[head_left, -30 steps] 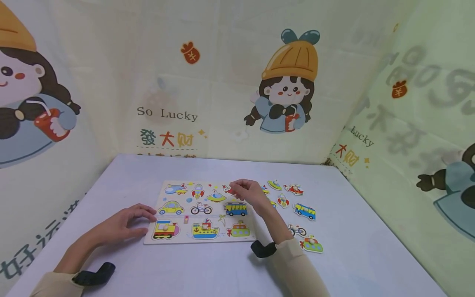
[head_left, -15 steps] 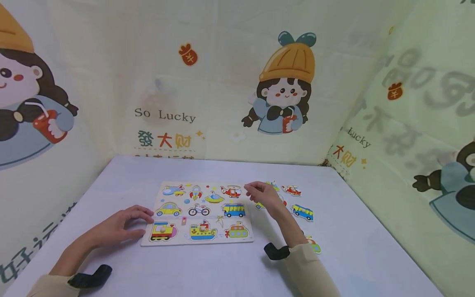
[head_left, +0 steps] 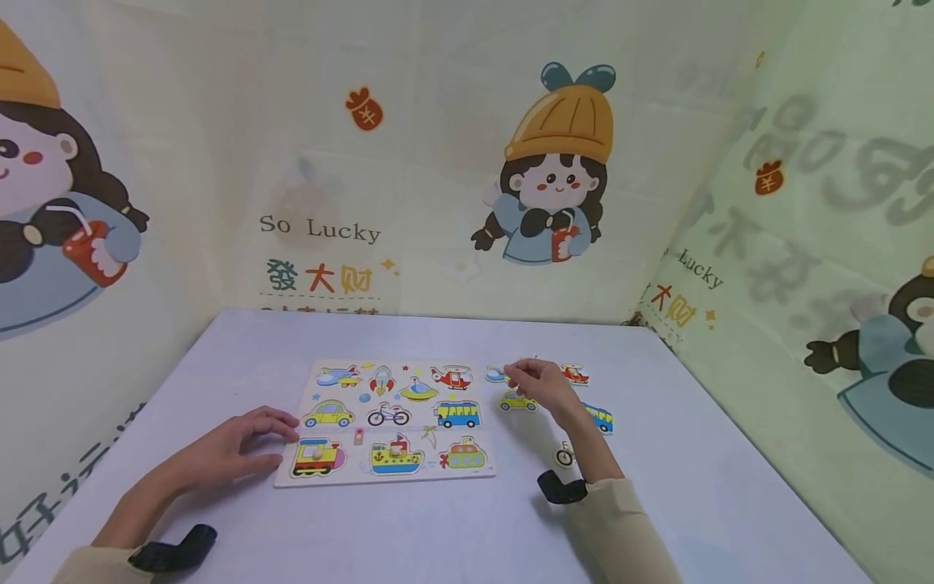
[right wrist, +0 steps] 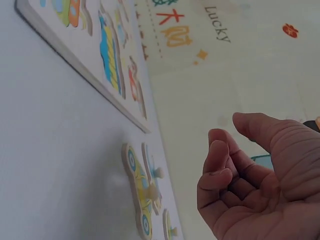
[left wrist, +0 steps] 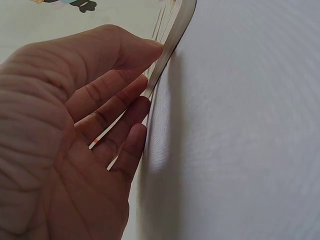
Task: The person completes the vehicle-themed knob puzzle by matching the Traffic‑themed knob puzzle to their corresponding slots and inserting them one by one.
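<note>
A wooden puzzle board point(head_left: 357, 464) printed with vehicles lies on the table; a knobbed train piece point(head_left: 314, 458) and a ship piece point(head_left: 396, 456) sit in it. My left hand point(head_left: 244, 444) touches the board's left edge with thumb and fingertips, fingers gently bent. Right of the board, my right hand point(head_left: 546, 388) hovers over loose pieces, its fingers loosely curled and thumb apart, holding nothing. Nearest below it are a yellow car piece point(right wrist: 142, 192) with a knob and a plane piece point(head_left: 495, 374). The hand and forearm hide some other pieces.
Further right lie a red helicopter piece point(head_left: 576, 375), a blue bus piece point(head_left: 601, 418) and a partly covered bicycle piece point(head_left: 564, 455). The white table point(head_left: 409, 535) ends at a cloth backdrop point(head_left: 438, 162) printed with cartoon figures.
My right hand has moved right, from above the board's helicopter picture to above the loose pieces, uncovering that picture. My left hand has stayed at the board's left edge.
</note>
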`<state>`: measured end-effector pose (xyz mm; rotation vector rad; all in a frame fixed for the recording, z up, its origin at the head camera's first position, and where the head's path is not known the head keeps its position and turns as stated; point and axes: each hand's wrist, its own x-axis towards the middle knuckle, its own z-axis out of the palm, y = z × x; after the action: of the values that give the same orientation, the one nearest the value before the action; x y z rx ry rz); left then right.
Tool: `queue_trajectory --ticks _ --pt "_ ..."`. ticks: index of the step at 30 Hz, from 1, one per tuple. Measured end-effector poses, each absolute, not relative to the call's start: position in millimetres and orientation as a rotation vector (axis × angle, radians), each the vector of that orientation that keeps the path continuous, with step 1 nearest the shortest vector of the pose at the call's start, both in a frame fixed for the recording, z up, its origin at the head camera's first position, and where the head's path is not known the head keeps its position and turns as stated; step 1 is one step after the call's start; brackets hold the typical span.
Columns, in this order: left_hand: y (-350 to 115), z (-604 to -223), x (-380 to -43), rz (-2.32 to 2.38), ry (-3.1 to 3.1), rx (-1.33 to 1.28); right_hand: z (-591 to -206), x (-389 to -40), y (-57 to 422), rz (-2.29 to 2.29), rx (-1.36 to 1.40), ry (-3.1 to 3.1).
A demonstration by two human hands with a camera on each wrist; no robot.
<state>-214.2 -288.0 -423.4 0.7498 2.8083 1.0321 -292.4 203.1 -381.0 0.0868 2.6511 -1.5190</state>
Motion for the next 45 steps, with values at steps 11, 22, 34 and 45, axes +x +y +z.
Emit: queue_trajectory --ticks 11,22,34,45 --pt "-288 -424 -215 1.03 2.795 0.74 -388 -290 218 -1.46 0.154 2.667" --pt "-289 -425 -215 1.052 2.795 0.745 -393 -294 225 -1.447 0.161 2.666" --pt "-287 -424 -214 1.062 2.789 0.739 -396 -297 222 -1.307 0.165 2.725" --pt "-289 -424 -215 1.096 2.778 0.768 -403 -299 221 -1.2 0.142 2.768"
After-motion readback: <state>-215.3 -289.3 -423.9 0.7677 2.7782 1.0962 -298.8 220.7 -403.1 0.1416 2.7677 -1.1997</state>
